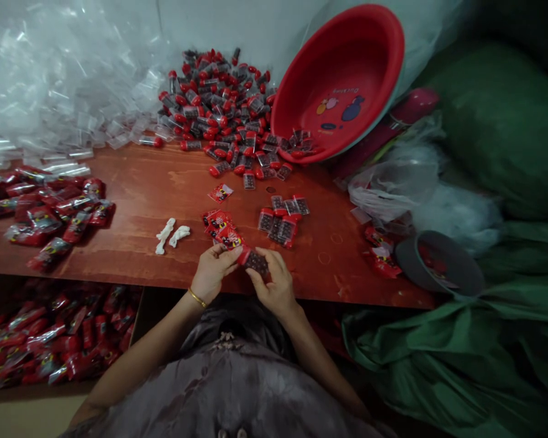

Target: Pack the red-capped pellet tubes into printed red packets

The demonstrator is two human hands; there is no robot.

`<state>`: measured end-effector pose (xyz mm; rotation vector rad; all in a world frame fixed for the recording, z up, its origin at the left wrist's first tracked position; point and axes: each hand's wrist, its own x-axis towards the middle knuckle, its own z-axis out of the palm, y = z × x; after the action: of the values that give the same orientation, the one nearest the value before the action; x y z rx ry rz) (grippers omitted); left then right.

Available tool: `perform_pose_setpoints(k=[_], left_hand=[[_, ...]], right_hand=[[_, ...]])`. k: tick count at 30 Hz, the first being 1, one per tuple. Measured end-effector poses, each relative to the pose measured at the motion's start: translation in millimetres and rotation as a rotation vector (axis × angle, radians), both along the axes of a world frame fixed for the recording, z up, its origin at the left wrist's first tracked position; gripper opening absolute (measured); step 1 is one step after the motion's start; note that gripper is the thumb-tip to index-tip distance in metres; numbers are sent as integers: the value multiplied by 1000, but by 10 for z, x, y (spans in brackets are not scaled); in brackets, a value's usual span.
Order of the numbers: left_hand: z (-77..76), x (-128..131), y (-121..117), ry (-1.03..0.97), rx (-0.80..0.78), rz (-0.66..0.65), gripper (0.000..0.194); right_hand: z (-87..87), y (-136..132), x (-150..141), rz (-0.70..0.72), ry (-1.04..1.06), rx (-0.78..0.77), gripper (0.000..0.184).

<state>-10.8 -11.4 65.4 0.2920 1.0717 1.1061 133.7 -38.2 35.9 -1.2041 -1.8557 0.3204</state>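
Note:
At the near edge of the wooden table (pixel 155 201), both my hands meet on one small clear tube with a red cap (pixel 254 260). My left hand (pixel 214 271), with a gold bangle at the wrist, pinches its red end. My right hand (pixel 276 285) curls around the dark-filled body. Just beyond my fingers lies a short stack of red printed labels (pixel 220 226). A small group of capped tubes (pixel 281 220) sits to the right of them. A single label (pixel 220 193) lies further back.
A big heap of red-capped tubes (pixel 223 106) spills from a tilted red basin (pixel 342 85) at the back. Clear plastic sleeves (pixel 50 79) pile at the back left. Packed red packets (pixel 50 213) lie left and in a box below (pixel 50 340). Two white scraps (pixel 171 234), a grey cup (pixel 438 264) and green sacks (pixel 484 340) are nearby.

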Motion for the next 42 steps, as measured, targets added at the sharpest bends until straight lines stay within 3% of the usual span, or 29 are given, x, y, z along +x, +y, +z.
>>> perform_pose_setpoints(k=[5, 12, 17, 20, 26, 30, 36, 39, 42], left_hand=[[-31, 137, -25, -45, -1, 20, 44], [24, 77, 34, 24, 101, 51, 37], [35, 69, 15, 55, 164, -74, 30], [-17, 93, -32, 28, 219, -168, 27], [-54, 9, -68, -49, 204, -197, 35], [-46, -40, -68, -103, 138, -188, 36], [-29, -294, -14, -94, -71, -289, 28], [16, -772, 134, -51, -98, -116, 13], [92, -1380, 331, -27, -33, 244, 16]], right_hand=[[5, 37, -134, -112, 55, -16, 31], [-35, -1, -199, -2, 328, -257, 34], [-1, -56, -221, 24, 558, -574, 22], [51, -46, -252, 14, 663, -621, 24], [21, 2, -269, 59, 751, -674, 32], [-65, 91, -299, 5, 587, -580, 26], [2, 399, -264, -122, -48, -167, 33], [18, 588, -23, -279, -227, -76, 56], [-101, 718, 269, -496, -333, -148, 60]])
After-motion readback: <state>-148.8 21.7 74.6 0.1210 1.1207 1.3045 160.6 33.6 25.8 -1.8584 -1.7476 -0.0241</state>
